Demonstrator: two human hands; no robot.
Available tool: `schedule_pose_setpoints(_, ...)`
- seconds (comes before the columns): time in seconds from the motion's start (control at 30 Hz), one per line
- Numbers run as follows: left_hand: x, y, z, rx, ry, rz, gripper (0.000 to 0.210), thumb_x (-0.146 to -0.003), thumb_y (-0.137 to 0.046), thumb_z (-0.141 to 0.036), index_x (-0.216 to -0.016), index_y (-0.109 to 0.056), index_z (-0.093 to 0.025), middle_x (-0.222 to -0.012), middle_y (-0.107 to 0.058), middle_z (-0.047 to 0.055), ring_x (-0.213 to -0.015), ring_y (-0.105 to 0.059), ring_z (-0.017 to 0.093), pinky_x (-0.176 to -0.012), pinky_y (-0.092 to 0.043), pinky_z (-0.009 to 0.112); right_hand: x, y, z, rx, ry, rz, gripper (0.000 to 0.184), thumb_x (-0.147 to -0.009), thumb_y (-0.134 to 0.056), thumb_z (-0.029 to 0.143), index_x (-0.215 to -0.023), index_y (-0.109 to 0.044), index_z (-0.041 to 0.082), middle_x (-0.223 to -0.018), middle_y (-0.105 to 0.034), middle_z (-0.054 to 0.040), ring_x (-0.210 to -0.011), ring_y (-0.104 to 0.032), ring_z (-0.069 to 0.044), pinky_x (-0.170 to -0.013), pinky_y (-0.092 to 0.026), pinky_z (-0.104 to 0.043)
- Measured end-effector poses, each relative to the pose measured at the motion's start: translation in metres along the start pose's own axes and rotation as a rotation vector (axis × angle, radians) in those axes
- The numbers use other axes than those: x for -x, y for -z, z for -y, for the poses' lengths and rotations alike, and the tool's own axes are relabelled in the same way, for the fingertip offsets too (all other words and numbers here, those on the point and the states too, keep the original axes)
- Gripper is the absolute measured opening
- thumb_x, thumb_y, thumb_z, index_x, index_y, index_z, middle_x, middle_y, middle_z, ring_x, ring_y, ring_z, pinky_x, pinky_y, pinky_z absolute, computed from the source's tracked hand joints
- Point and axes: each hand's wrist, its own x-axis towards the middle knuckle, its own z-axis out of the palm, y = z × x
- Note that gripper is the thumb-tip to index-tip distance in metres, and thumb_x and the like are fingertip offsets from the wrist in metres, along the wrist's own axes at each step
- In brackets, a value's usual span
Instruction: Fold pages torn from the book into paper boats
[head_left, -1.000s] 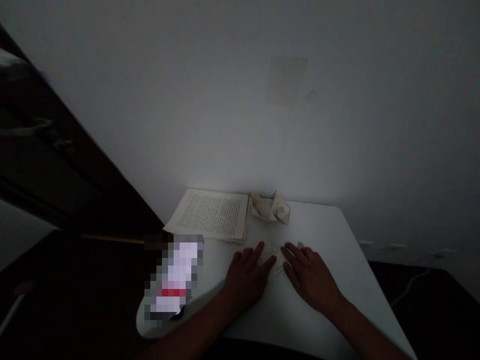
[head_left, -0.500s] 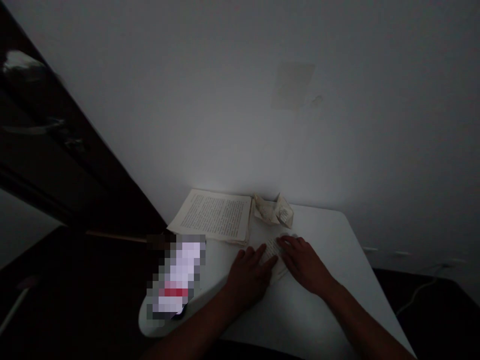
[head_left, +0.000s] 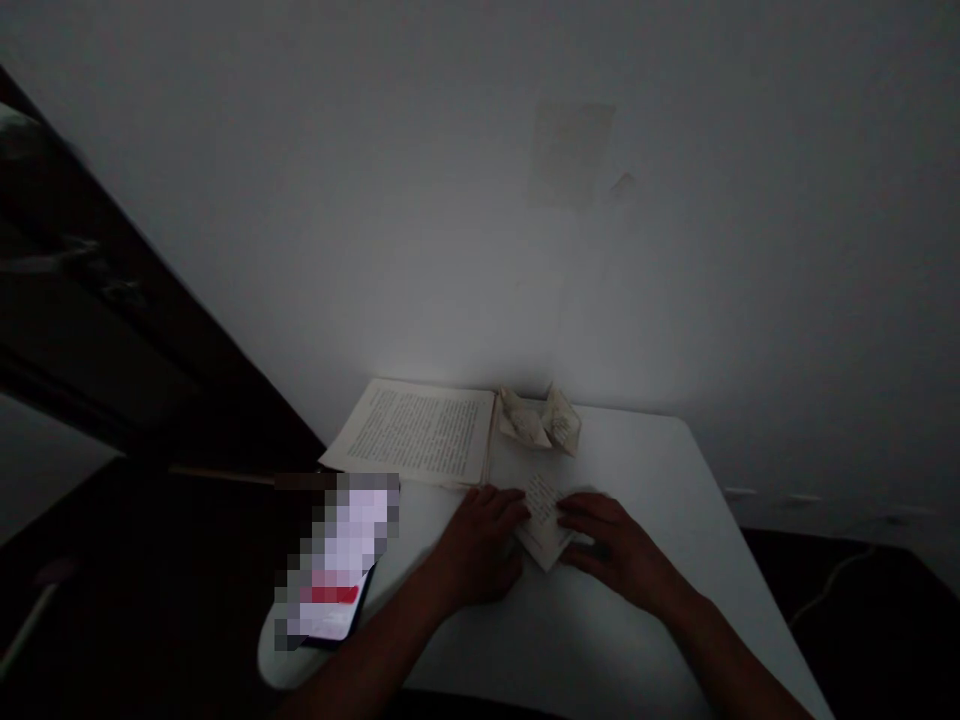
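The paper (head_left: 547, 530) is lying on the worktop (head_left: 637, 455) between the left hand (head_left: 486, 542), touching one edge, grip unclear, and the right hand (head_left: 616, 543), touching another, thumb and fingers parted. Bare room is extending rightward.

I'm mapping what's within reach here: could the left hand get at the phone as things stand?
Probably yes: the phone looks uncovered, with bare table between it and the left hand, though that hand would first have to leave the folded paper.

Paper (head_left: 544, 525) on table (head_left: 637, 460), phone (head_left: 343, 560) to its left, origami (head_left: 529, 428) behind.
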Motion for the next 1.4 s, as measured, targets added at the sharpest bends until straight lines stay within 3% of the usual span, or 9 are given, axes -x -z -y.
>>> schedule_pose_setpoints(0.17,0.001,-0.007,0.004,-0.034,-0.070,-0.107,0.020,-0.076,-0.057,-0.024,-0.096,-0.060,-0.021,-0.117,-0.055,0.009,-0.099,-0.052,0.023,-0.085,-0.039,0.041,0.005,-0.004,0.004,0.098,0.071,-0.031,0.024,-0.084,-0.056,0.024,-0.107,-0.062,0.020,-0.119,-0.060,-0.0113,-0.112,-0.053,-0.024,-0.093,-0.045,-0.046)
schedule_pose_setpoints(0.4,0.003,-0.018,0.014,-0.072,-0.129,-0.159,0.014,-0.083,-0.050,-0.014,-0.090,-0.062,-0.018,-0.086,-0.061,0.005,-0.083,-0.055,0.017,-0.076,-0.042,0.034,0.007,-0.008,0.005,0.154,0.042,-0.114,0.023,-0.085,-0.051,0.018,-0.105,-0.063,0.019,-0.105,-0.065,-0.0108,-0.103,-0.058,-0.022,-0.088,-0.049,-0.042)
schedule_pose_setpoints(0.57,0.005,-0.021,0.016,-0.080,-0.082,-0.205,0.017,-0.086,-0.046,-0.014,-0.089,-0.062,-0.018,-0.083,-0.062,0.005,-0.078,-0.055,0.017,-0.073,-0.044,0.034,0.004,-0.004,0.004,0.103,-0.009,-0.118,0.021,-0.086,-0.050,0.017,-0.100,-0.065,0.021,-0.092,-0.066,-0.0071,-0.085,-0.060,-0.019,-0.077,-0.052,-0.038)
schedule_pose_setpoints(0.87,0.001,-0.022,0.012,-0.105,0.022,-0.268,0.017,-0.085,-0.046,-0.014,-0.084,-0.062,-0.017,-0.080,-0.062,0.006,-0.074,-0.055,0.017,-0.071,-0.046,0.033,0.002,-0.005,0.007,0.128,-0.117,-0.123,0.021,-0.089,-0.045,0.021,-0.094,-0.065,0.022,-0.087,-0.066,-0.0063,-0.081,-0.059,-0.019,-0.077,-0.047,-0.037)
schedule_pose_setpoints(1.2,-0.003,-0.028,0.007,-0.172,0.146,-0.197,0.022,-0.088,-0.041,-0.016,-0.074,-0.058,-0.017,-0.070,-0.056,0.005,-0.069,-0.052,0.018,-0.069,-0.044,0.034,-0.009,-0.008,0.015,0.188,-0.256,-0.076,0.024,-0.091,-0.040,0.025,-0.079,-0.060,0.020,-0.073,-0.060,-0.0040,-0.073,-0.053,-0.019,-0.081,-0.038,-0.039)
schedule_pose_setpoints(1.4,-0.003,-0.034,0.005,-0.215,0.159,-0.160,0.019,-0.087,-0.042,-0.014,-0.076,-0.057,-0.017,-0.072,-0.055,0.005,-0.071,-0.052,0.019,-0.071,-0.044,0.035,-0.010,-0.012,0.018,0.242,-0.319,-0.043,0.020,-0.089,-0.044,0.023,-0.077,-0.059,0.020,-0.076,-0.061,-0.0045,-0.076,-0.052,-0.020,-0.082,-0.035,-0.040)
